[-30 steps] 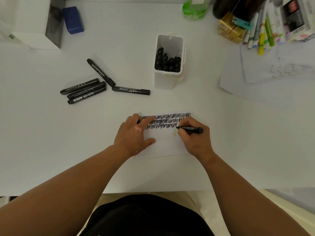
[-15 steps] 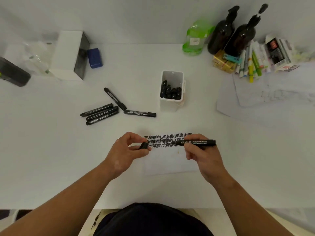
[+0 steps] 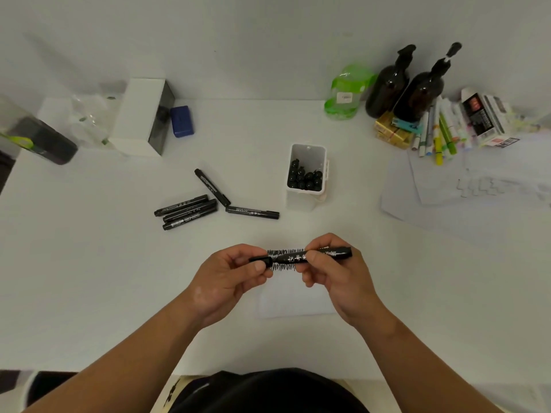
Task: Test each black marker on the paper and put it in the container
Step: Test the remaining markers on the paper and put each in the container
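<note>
Your right hand (image 3: 337, 281) grips the black marker (image 3: 290, 258) while your left hand (image 3: 229, 278) pinches its cap (image 3: 259, 259) above the scribbled paper (image 3: 298, 299) on the white table (image 3: 89, 278) by a pale wall (image 3: 238, 40).

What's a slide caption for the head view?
Left hand holds cap at tip of black marker gripped by right hand, above scribbled paper; five loose markers lie beside white container.

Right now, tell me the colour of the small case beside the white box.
The small case is dark blue; the head view shows it.
</note>
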